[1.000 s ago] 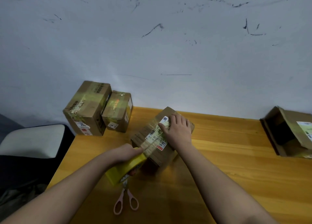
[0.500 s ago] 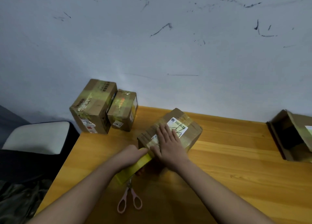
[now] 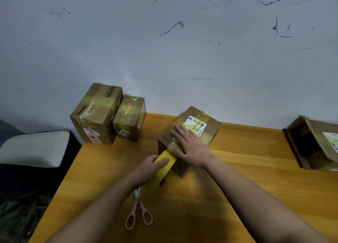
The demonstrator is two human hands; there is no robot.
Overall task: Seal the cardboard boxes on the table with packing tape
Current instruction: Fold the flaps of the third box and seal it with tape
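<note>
A: Start with the hands. What is the right hand [image 3: 192,147] doing?

B: It lies flat on top of the box [image 3: 190,134], fingers straight and spread a little, palm pressing down on the strip of tape [image 3: 173,146] that runs over the box's near edge. It grasps nothing; it only presses.

A: And the left hand [image 3: 151,166]?

B: It grips the yellow roll [image 3: 161,171], with the thumb lying across the roll's outer face and the other fingers tucked round beneath. The roll sits just at the box's near lower corner, and the strip runs from it straight up onto the lid under the right palm.

A: Where is that box?

B: On the table [image 3: 256,178], near the middle towards the wall [image 3: 182,50], turned at an angle. A white label [image 3: 194,124] with a code and black scrawl shows on its top, just beyond the right fingertips.

A: What lies close by?

B: Scissors [image 3: 139,211] with pale pink handles, flat on the table just below the roll, blades pointing at it.

A: Further out?

B: Two taped boxes stand at the table's far left corner against the wall, touching each other: a large box [image 3: 95,116] and a small box [image 3: 129,117] to its right. At the right edge lies an open box [image 3: 311,142] on its side, its dark inside facing left. Left of the table is a chair [image 3: 34,147] with a pale seat. The wall is grey-white with dark scuffs.
</note>
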